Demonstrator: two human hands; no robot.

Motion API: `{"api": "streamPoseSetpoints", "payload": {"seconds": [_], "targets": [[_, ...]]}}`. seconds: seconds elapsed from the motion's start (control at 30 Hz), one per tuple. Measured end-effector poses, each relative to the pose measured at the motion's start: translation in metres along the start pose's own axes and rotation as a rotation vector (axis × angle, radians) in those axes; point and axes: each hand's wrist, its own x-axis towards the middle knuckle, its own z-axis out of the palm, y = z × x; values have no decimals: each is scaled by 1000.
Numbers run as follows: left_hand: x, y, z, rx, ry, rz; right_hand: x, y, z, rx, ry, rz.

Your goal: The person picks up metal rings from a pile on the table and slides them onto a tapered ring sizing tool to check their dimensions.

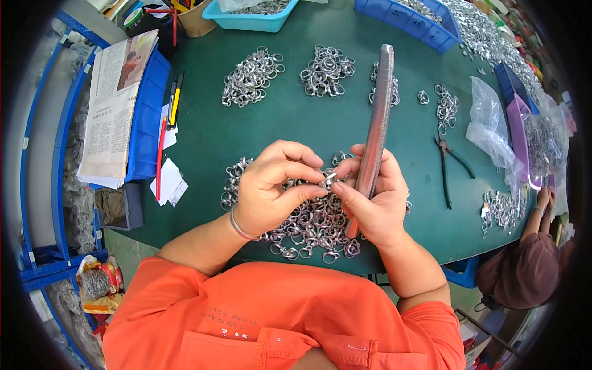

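My left hand (262, 188) is closed, its thumb and fingertips pinching a small silver-coloured metal ring (329, 179). My right hand (383, 213) is wrapped round a long tapered metal ring mandrel (378, 111) that leans upright, its narrow tip pointing away from me. The right thumb and forefinger also meet at the ring, touching its other side. Beneath both hands spreads a big pile of similar rings (308, 225), partly covered by them. Sorted heaps of rings (253, 75) lie farther off on the green table (283, 120); one is partly hidden behind the mandrel.
Pliers (445, 166) with green handles lie to the right, near a clear plastic bag (490, 126) and a purple basket (519, 139). Newspaper (117, 98) covers a blue bin at left, beside pens (177, 98). A turquoise basket (250, 20) stands at the back. Another person (521, 268) sits at far right.
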Motion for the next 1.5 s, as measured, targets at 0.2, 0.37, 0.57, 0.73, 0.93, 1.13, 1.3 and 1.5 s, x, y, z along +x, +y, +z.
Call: {"api": "streamPoseSetpoints", "payload": {"seconds": [0.2,0.37,0.57,0.73,0.93,1.13,1.3,1.5], "targets": [[3,6,-2,102,-31,28,0,0,0,19,-10,17],[3,7,-3,106,-45,29,0,0,1,32,-14,23],[1,6,-2,73,-41,-1,-1,1,0,30,-15,17],[-1,6,-2,33,-47,-26,-2,0,1,37,-6,23],[0,3,-3,-197,-102,-144,0,0,1,22,18,18],[0,-7,-5,-388,-47,-222,5,-1,3,-10,82,39],[7,2,-1,-447,109,-366,2,-2,2,-37,89,23],[66,4,-24,-762,221,-676,-5,-3,3,-18,77,51]]}}
